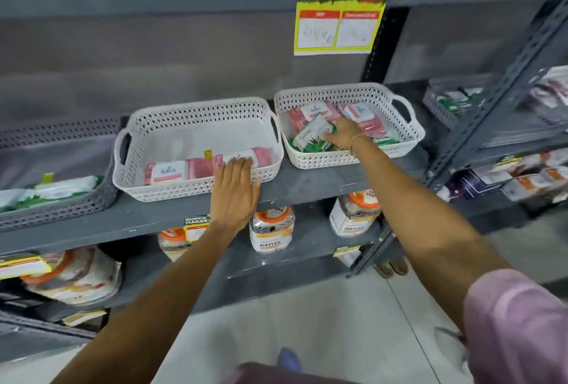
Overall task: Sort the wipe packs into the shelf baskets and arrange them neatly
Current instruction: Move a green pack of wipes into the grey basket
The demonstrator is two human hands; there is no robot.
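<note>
- Two hands are at work on one grey shelf (307,180). The left hand (235,191) lies flat over the front wall of the left white basket (153,125), its fingers straight and close together, the tips touching a pink pack (261,156) at the near edge; it grips nothing.
- Two pink packs lie in a row along that basket's front, the other one (169,172) to the left; the rest of its floor is bare, so most of the filling here looks still to be done.
- Farther back, the right hand (342,134) reaches into the right white basket (408,125), fingers curled on a green pack (310,136) that sits tilted atop the pile; whether they pinch it firmly I cannot tell.
- Behind the hand, pink packs (359,113) lie mixed with green ones, overlapping at angles. This basket looks unsorted.
- Off to the far left, a grey basket (61,202) holds green packs (55,190), a likely home for the green one.
- By my reckoning the sort is only begun; the neat arranging remains.
</note>
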